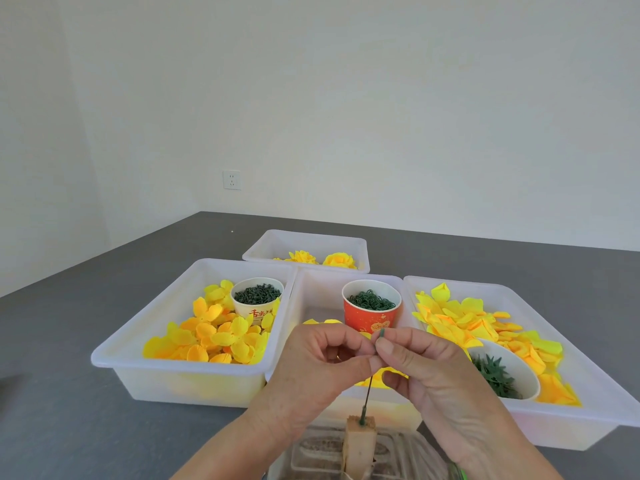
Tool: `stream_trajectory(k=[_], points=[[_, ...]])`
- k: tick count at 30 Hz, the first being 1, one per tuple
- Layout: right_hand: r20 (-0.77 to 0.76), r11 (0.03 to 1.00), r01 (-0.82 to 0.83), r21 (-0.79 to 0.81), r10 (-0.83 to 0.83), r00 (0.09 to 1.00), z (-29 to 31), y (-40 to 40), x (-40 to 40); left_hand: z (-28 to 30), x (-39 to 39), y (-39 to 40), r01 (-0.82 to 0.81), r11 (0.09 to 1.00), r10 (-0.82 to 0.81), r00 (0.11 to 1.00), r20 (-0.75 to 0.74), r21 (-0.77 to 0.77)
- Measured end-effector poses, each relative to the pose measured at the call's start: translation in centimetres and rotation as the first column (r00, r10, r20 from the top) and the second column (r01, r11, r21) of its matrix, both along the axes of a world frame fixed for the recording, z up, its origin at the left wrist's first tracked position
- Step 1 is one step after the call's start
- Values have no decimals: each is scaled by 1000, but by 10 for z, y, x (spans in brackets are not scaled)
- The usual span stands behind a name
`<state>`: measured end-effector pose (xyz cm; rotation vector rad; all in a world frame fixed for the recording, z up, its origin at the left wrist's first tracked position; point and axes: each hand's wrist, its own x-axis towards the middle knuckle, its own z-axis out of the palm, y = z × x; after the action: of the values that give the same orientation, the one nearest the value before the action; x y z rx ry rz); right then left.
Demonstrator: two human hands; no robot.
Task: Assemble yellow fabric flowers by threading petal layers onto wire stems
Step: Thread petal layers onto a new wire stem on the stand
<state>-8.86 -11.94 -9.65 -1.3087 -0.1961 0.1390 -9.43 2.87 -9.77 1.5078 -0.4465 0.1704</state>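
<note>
Two bare hands are meeting above the middle bin (313, 289), working on a thin green wire stem (367, 391) that is standing upright with its lower end stuck into a small wooden block (360, 441) at the near edge of the grey table (69, 341). The left hand (311, 368) is curling its fingers and pinching the stem near its top between thumb and forefinger, while the right hand (426, 368) is pinching a small green piece (381, 332) at the stem's upper tip; whether this piece is part of the stem or a separate fitting cannot be told. Four white plastic bins are sitting on the table: the left bin (145, 327) is holding loose yellow petal layers (214, 334) and a cream paper cup (257, 301) filled with dark green rings; the middle bin is holding a red paper cup (371, 306) also filled with green rings, with a few yellow petals partly hidden behind the hands; the right bin (561, 327) is holding more yellow petal pieces (460, 320) and a white bowl (519, 372) of green leaf-shaped parts; the far bin (304, 242) is holding finished yellow flowers (322, 258). A clear plastic tray (322, 455) is lying beneath the block, and a wall socket (231, 180) is showing on the white wall behind
</note>
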Motion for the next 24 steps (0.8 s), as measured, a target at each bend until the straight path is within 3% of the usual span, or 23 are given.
stream_trajectory(k=[12,24], points=[[236,988,46,-144,-11,972,6,-2,-3,-1,-1,3,-23,1000,24,999,-23,18],[312,960,83,-268,5,950,5,-7,-4,-4,-5,6,-20,1000,20,998,-51,2]])
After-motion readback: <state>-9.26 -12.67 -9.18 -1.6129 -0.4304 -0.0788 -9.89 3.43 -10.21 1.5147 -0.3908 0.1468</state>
